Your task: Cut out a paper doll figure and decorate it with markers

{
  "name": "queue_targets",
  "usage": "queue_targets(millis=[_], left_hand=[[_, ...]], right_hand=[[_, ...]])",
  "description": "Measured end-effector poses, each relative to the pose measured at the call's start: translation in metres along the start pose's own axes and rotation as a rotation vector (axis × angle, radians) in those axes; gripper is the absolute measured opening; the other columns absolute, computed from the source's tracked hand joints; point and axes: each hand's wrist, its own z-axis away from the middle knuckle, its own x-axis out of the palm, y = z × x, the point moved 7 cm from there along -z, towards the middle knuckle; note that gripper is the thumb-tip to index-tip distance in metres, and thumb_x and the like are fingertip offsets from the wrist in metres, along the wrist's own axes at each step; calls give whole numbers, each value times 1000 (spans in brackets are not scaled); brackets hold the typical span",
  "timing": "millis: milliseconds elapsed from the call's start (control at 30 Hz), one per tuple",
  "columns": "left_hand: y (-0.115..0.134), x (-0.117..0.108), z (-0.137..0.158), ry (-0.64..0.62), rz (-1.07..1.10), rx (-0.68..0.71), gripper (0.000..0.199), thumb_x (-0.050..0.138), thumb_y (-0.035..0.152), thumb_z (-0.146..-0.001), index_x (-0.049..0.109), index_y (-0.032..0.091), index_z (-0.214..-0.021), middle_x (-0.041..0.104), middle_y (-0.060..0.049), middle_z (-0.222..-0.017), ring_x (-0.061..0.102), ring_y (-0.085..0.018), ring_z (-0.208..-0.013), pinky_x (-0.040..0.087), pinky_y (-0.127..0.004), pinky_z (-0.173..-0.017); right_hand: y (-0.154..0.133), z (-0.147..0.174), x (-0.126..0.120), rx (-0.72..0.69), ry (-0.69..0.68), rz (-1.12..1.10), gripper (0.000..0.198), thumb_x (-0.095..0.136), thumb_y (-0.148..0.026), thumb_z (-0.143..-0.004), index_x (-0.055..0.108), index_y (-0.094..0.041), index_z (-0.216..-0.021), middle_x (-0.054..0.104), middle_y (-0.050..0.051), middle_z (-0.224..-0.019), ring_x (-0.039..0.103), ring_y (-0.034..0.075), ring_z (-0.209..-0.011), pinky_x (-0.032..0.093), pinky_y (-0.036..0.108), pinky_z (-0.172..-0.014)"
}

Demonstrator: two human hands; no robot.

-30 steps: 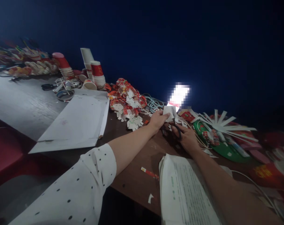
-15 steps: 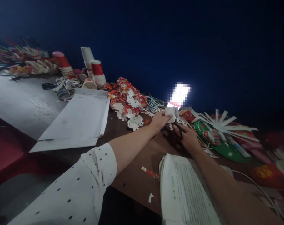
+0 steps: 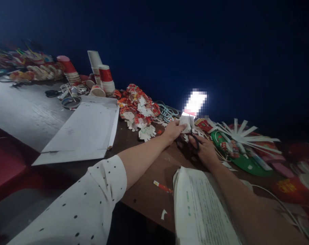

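Note:
My left hand [image 3: 175, 130] pinches a small white piece of paper or card [image 3: 185, 123] with a reddish upper edge, thumb on its face. In my right hand [image 3: 205, 149] is a pair of dark-handled scissors [image 3: 194, 140], fingers closed round the loops. The blades lie against the paper's right part. How deep the cut runs is too small to tell. Left of my hands sits a heap of red patterned paper pieces [image 3: 134, 92] with white cut-out shapes [image 3: 146, 132] at its front. Right of them lies a green round plate [image 3: 253, 166] bearing a fanned white strip shape [image 3: 242, 136].
An open book [image 3: 202, 204] lies nearest me. A flat white box lid [image 3: 80, 126] is at left, with stacked paper cups [image 3: 107, 81] behind. A bright lit screen [image 3: 195, 102] stands beyond my hands. Coiled cable [image 3: 167, 112] lies near it. Paper scraps [image 3: 164, 214] dot the brown table.
The scissors in my right hand have shifted slightly, their blades now nearer each other over the paper. My left hand and the paper stay almost where they were.

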Motion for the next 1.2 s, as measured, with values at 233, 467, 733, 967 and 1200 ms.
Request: queue_targets(millis=[233,467,733,967,1200], left_hand=[[8,-3,2,-3,-106,69,27,60,29,-78,70,9,-93,69,-6,-83,57,-14,-71,46,-25,-71],[8,-4,2,3,-84,71,27,62,31,-77,70,11,-94,69,-5,-82,59,-14,-72,47,-25,-74],[7,-6,-3,11,-90,107,32,61,35,-77,70,11,-96,69,-6,-82,60,-17,-75,48,-28,-74],[6,-6,-4,29,-92,90,29,62,34,-76,71,12,-93,70,-5,-82,61,-16,-75,49,-27,-75],[6,-7,-4,30,-115,91,32,61,35,-77,71,13,-97,69,-5,-81,60,-16,-74,48,-28,-76]], right_hand=[[0,1,-1,16,18,2,45,68,-59,-71,72,-16,-85,57,-1,-58,47,13,-54,39,27,-52],[-5,3,-1,2,33,19,47,65,-61,-73,72,-16,-85,59,0,-59,50,14,-56,41,27,-55],[-5,1,-2,-43,-2,84,47,61,-60,-76,75,-17,-90,66,4,-66,59,20,-67,46,30,-62],[-8,2,-4,-26,41,122,53,64,-58,-73,75,-15,-103,69,5,-77,61,21,-74,47,31,-68],[-8,3,-5,-8,49,148,54,64,-59,-73,75,-16,-105,69,4,-80,59,19,-73,46,29,-66]])
